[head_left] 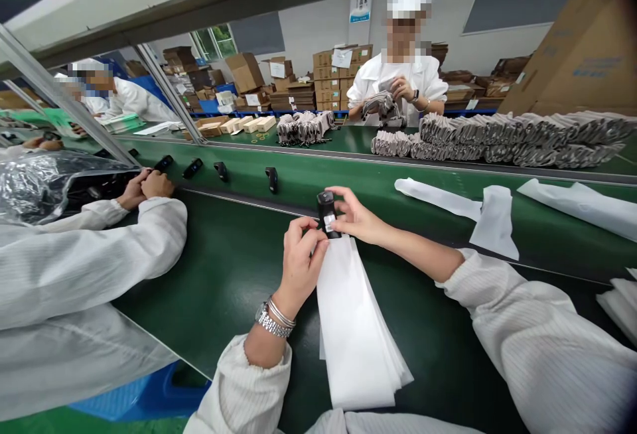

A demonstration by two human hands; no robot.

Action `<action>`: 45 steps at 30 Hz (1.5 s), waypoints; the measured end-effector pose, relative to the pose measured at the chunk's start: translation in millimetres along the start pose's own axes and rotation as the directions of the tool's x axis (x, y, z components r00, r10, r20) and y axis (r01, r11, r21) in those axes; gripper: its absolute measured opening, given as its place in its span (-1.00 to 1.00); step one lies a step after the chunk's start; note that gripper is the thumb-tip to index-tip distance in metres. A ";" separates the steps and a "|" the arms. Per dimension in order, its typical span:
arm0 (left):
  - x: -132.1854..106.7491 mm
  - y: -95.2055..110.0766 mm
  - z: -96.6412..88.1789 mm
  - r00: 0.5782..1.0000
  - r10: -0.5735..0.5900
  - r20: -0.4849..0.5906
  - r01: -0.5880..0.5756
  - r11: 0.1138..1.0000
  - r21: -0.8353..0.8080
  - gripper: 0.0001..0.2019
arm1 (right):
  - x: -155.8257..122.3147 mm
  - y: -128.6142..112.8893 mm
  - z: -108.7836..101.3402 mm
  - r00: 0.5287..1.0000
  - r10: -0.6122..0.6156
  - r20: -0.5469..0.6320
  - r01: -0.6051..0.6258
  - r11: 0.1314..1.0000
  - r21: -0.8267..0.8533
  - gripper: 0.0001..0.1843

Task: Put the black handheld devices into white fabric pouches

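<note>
My right hand [359, 216] grips a small black handheld device [326, 203] with a white label on its side. The device stands nearly upright, its lower end at the top edge of a stack of white flat sleeves [351, 321]. My left hand [303, 251] is closed, thumb and fingers pinching the top left corner of the upper sleeve beside the device. The stack fans out toward me on the green work surface. Whether the device's end is inside the sleeve is hard to make out.
Several black devices [271, 179] lie on the green belt [239, 155]. Filled white sleeves [440, 198] rest at its right. A co-worker's hands [149, 185] work at my left, near a plastic bag [40, 182]. Across the belt, another person [398, 82] stands behind piled grey bundles [497, 139].
</note>
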State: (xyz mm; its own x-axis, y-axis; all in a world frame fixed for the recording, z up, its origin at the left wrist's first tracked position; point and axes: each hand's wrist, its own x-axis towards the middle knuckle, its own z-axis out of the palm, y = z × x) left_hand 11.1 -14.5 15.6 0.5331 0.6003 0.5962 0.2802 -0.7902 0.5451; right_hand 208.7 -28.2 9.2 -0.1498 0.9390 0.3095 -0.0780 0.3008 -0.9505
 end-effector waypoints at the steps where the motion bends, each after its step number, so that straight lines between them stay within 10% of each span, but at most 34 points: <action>1: -0.2 1.4 0.2 1.000 0.004 -0.017 -0.005 1.000 -0.011 -0.86 | -0.2 0.9 0.0 0.999 0.007 0.044 -0.006 1.000 -0.015 -0.25; 16: 1.6 2.2 0.2 0.939 -0.237 -0.247 0.188 0.960 -0.206 -0.83 | -14.2 -7.7 20.7 0.874 0.310 0.375 -0.304 0.950 -0.076 -0.54; 22: 4.3 -15.8 0.2 0.931 -0.322 -0.173 0.270 0.925 -0.269 -0.81 | -0.5 -25.5 5.7 0.968 0.240 -0.079 -0.211 0.940 0.268 -0.49; 27: 2.8 -20.4 3.7 0.968 -0.249 -0.038 0.243 0.963 -0.113 -0.81 | 13.6 -17.4 -75.1 0.827 0.073 -0.558 -0.137 0.988 -0.073 -0.66; 29: 1.7 -20.1 4.7 0.975 -0.221 0.001 0.221 0.975 -0.020 -0.81 | 13.6 -4.3 -109.3 0.765 -0.084 -0.639 -0.270 0.858 -0.436 -0.69; 32: 0.4 -20.0 5.3 0.978 -0.191 0.079 0.184 0.979 0.090 -0.80 | 18.6 18.2 -135.4 0.795 -0.232 -0.561 -0.430 0.436 -0.790 -0.83; 34: -0.2 -20.2 5.5 0.977 -0.176 0.124 0.159 0.978 0.131 -0.80 | 32.3 31.9 -130.5 0.870 -0.205 -0.449 -0.388 0.281 -0.878 -0.78; 38: -0.4 -19.6 4.9 0.975 -0.149 0.163 0.126 0.982 0.143 -0.81 | 86.5 53.3 -86.1 0.983 0.062 -0.174 -0.184 0.413 -0.892 -0.45; 45: 0.0 -17.7 1.9 0.977 -0.100 0.189 0.080 0.991 0.108 -0.86 | 170.0 81.6 -41.2 0.924 0.259 -0.281 -0.374 0.466 -0.802 -0.52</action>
State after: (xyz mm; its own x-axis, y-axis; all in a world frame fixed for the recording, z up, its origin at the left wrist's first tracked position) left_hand 7.7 -0.8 4.8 0.6437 0.6420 0.4165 0.4066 -0.7480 0.5245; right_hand 217.4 162.8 -17.0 0.1181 0.9925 0.0322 0.8103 -0.0775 -0.5809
